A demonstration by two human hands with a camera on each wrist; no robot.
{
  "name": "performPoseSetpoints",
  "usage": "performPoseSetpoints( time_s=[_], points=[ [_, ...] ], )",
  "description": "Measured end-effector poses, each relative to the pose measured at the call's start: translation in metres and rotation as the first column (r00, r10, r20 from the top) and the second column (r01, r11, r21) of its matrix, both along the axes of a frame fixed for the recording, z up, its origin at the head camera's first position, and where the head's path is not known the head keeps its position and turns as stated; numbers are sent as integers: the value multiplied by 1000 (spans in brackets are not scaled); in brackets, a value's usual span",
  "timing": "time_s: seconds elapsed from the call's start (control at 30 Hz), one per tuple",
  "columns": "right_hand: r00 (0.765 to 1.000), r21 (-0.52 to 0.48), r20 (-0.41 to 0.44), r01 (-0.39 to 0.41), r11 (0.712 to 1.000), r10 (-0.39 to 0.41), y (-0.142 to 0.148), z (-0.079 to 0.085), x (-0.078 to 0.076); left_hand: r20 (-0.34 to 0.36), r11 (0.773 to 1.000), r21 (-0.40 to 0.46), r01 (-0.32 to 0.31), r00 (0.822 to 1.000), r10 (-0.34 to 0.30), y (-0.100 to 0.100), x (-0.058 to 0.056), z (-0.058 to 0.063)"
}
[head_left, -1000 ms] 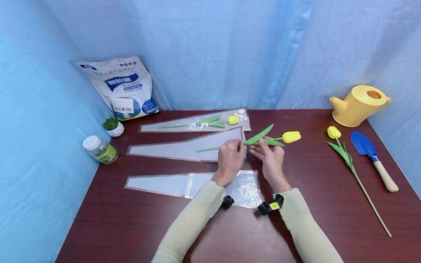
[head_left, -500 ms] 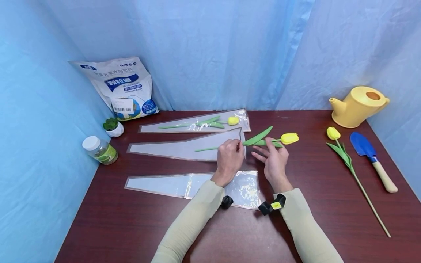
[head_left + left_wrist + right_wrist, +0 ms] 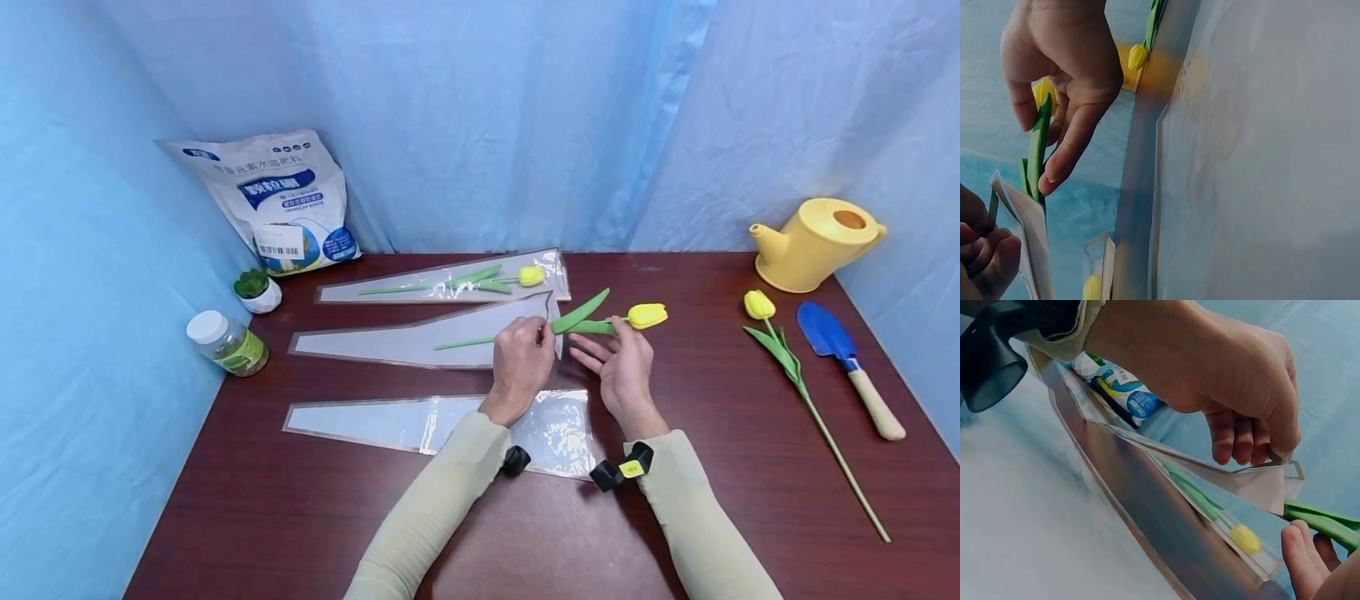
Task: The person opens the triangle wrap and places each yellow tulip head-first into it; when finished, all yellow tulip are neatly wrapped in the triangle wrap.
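Since a second ago, the yellow artificial tulip with green leaves (image 3: 600, 321) has slid leftward, its stem deeper inside the clear tapered plastic sleeve (image 3: 420, 340) lying mid-tabletop (image 3: 300, 517). My left hand (image 3: 522, 364) pinches the sleeve's open mouth; my right hand (image 3: 624, 371) grips the stem by its leaves. Beyond lies another sleeved tulip (image 3: 480, 282), nearer me an empty sleeve (image 3: 360, 419). The white fertiliser bag's (image 3: 281, 200) print is unreadable.

Three tulips (image 3: 647, 315), three clear sleeves (image 3: 420, 340), and apparently one each: bag (image 3: 281, 200), jar (image 3: 225, 342), potted plant (image 3: 257, 289), watering can (image 3: 817, 242), trowel (image 3: 847, 362).
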State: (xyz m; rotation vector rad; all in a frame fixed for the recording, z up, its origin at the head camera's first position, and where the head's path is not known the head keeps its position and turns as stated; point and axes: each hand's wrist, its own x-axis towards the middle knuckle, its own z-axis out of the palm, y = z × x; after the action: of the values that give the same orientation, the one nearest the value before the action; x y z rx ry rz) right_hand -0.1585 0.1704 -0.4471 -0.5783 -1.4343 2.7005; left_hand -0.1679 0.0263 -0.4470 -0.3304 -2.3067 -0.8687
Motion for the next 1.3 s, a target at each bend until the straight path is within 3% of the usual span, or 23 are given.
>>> performPoseSetpoints(
  time_s=[0.17,0.53,0.87,1.3],
  points=[
    [1000,-24,7,16,1000,-16,-1,-1,0,-10,1000,3,14,1000,-14,1,-1,0],
    [999,-46,32,-43,998,44,3,-2,1,-23,1000,-4,21,1000,-21,0,0,-1],
    [997,-67,58,-39,997,43,4,-1,0,-49,999,-18,27,998,-28,0,0,-1],
    [995,-14,88,-43,999,44,-11,-3,0,-86,997,-18,74,993,-75,2,1,0]
  ],
)
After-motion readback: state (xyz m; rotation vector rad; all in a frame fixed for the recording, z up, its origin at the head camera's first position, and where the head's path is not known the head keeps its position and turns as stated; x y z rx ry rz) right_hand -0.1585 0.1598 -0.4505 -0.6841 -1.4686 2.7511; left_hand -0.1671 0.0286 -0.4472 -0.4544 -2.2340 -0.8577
